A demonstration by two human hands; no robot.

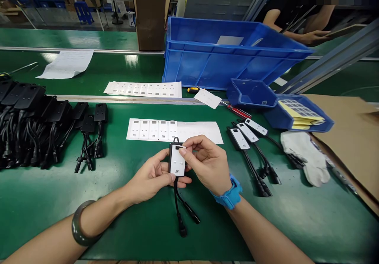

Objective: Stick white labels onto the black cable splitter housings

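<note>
My left hand (156,173) is closed around a small black control box (177,162) with a white faceplate label marked TS3. Two short black cables with connectors (182,228) hang from its lower end onto the green bench. The thumb and forefinger of my right hand (204,159) pinch at the label's upper right edge, on the box's front. Just beyond the box lies a label sheet (145,129), with several labels on its left part and bare backing on its right. To the right rest three labelled control boxes (239,138) with their cables.
Many unlabelled black boxes with cables (29,98) are heaped at the left. Farther back are another label sheet (145,88), a large blue crate (204,64) and small blue bins (251,94). White gloves (308,161) lie at right. A person's arm (310,38) shows behind.
</note>
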